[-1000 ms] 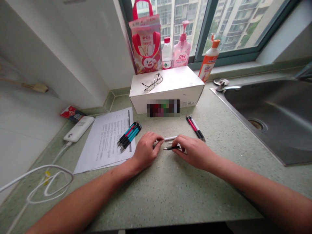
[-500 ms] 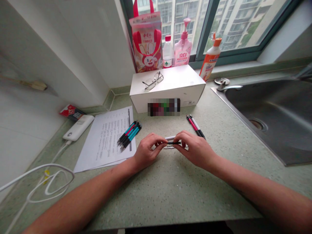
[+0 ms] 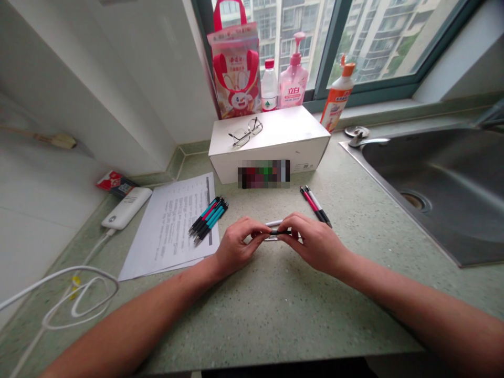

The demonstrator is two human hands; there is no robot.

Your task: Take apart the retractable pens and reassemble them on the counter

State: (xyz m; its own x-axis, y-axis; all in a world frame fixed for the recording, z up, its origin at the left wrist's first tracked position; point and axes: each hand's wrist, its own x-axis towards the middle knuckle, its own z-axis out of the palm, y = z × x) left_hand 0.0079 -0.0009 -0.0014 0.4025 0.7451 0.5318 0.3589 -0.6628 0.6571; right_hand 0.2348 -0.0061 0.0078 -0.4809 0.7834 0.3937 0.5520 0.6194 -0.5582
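At the frame's centre, the left hand [image 3: 241, 242] and right hand [image 3: 314, 241] pinch a black pen part [image 3: 274, 232], perhaps joining or separating it; the next move calls for straight alignment.

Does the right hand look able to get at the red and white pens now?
Probably yes: the pens lie beyond the right hand with nothing visibly between, though it would likely need to release the black pen part it pinches.

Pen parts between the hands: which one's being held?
The black part, in the grip of both left hand and right hand. The white tube lies behind it; a pale piece shows in front.
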